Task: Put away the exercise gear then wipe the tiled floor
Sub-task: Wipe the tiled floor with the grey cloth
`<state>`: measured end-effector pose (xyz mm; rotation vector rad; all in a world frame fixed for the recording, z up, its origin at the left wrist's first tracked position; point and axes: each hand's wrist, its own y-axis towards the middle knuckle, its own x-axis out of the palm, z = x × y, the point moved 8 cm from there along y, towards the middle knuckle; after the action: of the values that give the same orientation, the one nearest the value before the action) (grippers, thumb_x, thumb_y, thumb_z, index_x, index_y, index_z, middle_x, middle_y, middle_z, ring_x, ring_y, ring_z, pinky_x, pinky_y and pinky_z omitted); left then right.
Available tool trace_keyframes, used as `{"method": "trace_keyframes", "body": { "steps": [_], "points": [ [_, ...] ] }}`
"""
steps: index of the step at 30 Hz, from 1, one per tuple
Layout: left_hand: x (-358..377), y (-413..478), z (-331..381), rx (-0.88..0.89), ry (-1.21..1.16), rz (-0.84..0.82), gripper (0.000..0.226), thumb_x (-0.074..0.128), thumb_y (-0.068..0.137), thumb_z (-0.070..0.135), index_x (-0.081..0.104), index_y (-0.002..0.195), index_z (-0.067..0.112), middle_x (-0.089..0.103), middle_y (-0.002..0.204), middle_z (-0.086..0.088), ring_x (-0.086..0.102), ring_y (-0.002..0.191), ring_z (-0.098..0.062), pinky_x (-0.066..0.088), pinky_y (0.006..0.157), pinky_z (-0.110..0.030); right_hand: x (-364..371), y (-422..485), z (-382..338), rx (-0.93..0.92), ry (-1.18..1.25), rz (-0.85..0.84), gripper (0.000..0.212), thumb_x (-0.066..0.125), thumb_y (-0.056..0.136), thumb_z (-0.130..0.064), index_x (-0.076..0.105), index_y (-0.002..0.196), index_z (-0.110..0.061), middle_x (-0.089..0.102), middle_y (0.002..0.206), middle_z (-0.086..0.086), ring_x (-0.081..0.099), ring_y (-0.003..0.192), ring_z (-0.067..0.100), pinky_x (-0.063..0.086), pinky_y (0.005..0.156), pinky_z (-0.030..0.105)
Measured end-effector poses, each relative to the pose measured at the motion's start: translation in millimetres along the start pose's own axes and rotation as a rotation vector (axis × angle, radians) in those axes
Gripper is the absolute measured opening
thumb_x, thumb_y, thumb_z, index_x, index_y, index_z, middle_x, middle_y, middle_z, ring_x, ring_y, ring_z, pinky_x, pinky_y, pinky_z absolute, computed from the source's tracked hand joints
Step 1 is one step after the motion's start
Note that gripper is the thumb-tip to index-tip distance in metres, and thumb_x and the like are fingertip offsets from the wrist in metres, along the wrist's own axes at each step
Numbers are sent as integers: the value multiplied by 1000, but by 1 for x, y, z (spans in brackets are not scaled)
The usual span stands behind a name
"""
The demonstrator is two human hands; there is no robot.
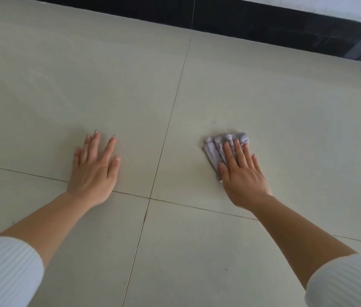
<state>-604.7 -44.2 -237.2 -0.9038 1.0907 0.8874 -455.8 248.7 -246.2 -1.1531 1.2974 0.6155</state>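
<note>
A crumpled grey cloth [216, 147] lies on the pale tiled floor [263, 107] right of centre. My right hand [241, 173] presses flat on the cloth with straight fingers, covering its near right part. My left hand [95, 171] rests flat on the bare floor to the left, fingers spread, holding nothing. Dark grout lines cross between the two hands. No exercise gear is in view.
A black skirting band [263, 23] runs along the far edge of the floor, with a pale wall [341, 7] above it at the top right. White ribbed sleeves cover both upper forearms at the bottom corners.
</note>
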Motion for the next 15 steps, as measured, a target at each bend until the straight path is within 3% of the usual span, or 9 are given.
{"method": "trace_keyframes", "body": {
  "steps": [4, 9, 13, 15],
  "points": [
    [-5, 49, -8, -23, -12, 68, 54, 21, 100, 39, 16, 152, 23, 0, 160, -10, -3, 147, -24, -2, 118, -43, -10, 35, 20, 135, 80, 18, 57, 8, 101, -45, -16, 150, -29, -24, 158, -2, -24, 144, 17, -10, 118, 34],
    [-4, 67, -13, 21, -61, 219, 62, 22, 91, 42, 35, 145, 16, 25, 154, -17, 22, 142, -33, 17, 115, -47, -32, 102, 43, 230, 111, 12, 58, 15, 102, -46, -10, 152, -31, -18, 160, 3, -19, 146, 23, -7, 118, 38],
    [-3, 65, -15, -5, -70, 244, 57, 29, 90, 41, 38, 142, 20, 28, 154, -13, 24, 140, -31, 21, 111, -48, -38, 137, 31, 354, 178, -20, 58, 18, 101, -45, -7, 153, -34, -17, 160, 3, -19, 146, 29, -9, 118, 42],
    [-3, 62, -14, -17, -75, 239, 56, 31, 90, 40, 38, 142, 20, 27, 154, -12, 23, 141, -30, 21, 110, -48, -35, 140, -4, 290, 169, -37, 58, 18, 102, -45, -9, 152, -36, -19, 160, 3, -21, 145, 30, -11, 117, 42]
  ]
}}
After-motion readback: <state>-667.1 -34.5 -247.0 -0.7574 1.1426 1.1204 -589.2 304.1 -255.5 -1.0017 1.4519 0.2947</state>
